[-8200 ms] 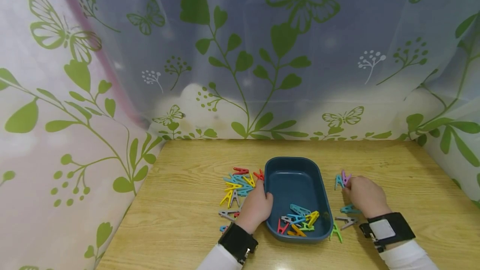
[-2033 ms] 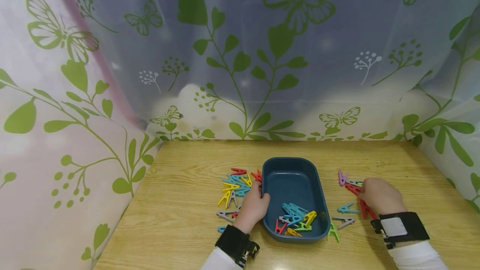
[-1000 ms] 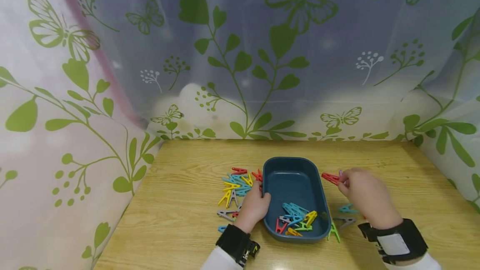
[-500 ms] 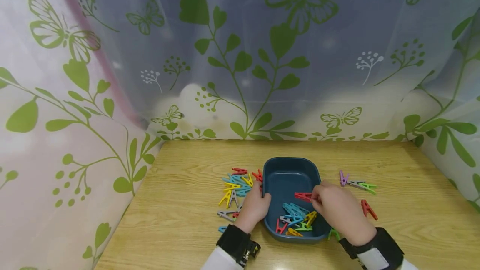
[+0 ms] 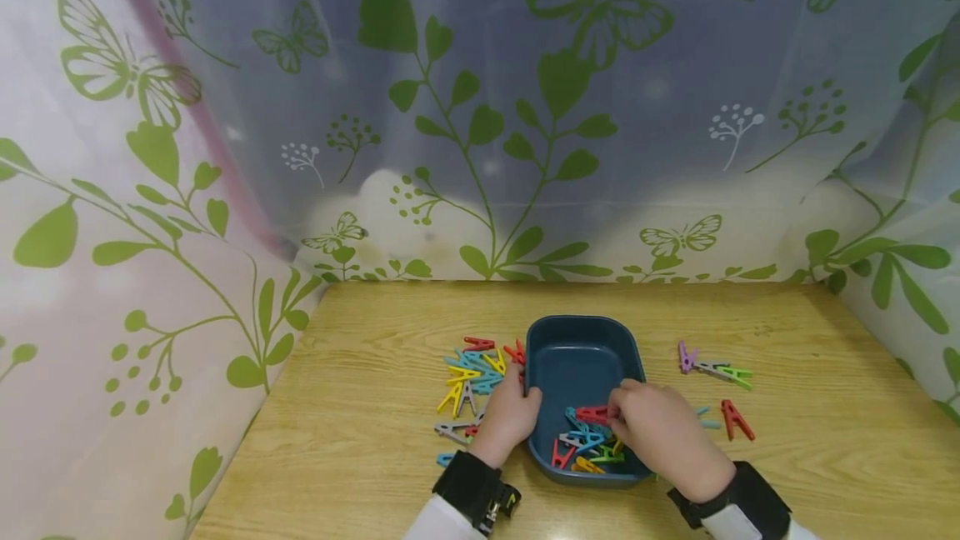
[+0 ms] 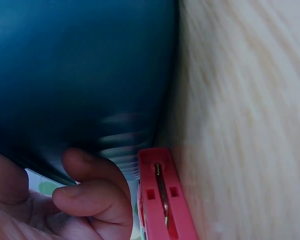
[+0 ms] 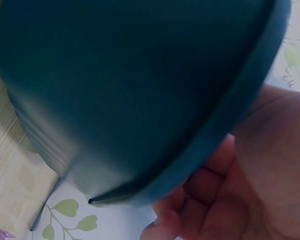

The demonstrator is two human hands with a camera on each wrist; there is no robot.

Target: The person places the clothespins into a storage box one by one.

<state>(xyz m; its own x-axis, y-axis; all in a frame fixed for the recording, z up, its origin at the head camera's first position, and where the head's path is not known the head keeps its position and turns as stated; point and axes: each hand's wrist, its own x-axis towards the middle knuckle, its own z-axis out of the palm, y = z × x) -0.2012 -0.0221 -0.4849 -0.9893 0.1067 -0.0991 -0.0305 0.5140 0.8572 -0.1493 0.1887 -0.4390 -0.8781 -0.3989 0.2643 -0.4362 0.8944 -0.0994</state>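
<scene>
In the head view a dark blue rectangular basin [image 5: 577, 365] stands on the wooden table, with several coloured clothespins [image 5: 587, 438] in its near end. My left hand [image 5: 512, 413] grips the basin's left rim, thumb over the edge; the left wrist view has its fingers [image 6: 97, 195] curled by the outer wall, close to a red clothespin [image 6: 166, 200]. My right hand [image 5: 666, 433] reaches over the right rim and pinches a red clothespin [image 5: 591, 414] low above the ones inside. The basin's wall [image 7: 130, 100] hides that clothespin in the right wrist view.
Left of the basin lies a loose pile of clothespins [image 5: 468, 377], partly behind the left hand. To its right are a purple clothespin [image 5: 686, 357], a grey one [image 5: 712, 368], a green one [image 5: 738, 375] and a red one [image 5: 737, 421]. A patterned curtain [image 5: 480, 148] closes off the back.
My right hand has picked up a red clothespin from the right side and carried it left and down into the basin. The left hand has stayed on the rim.
</scene>
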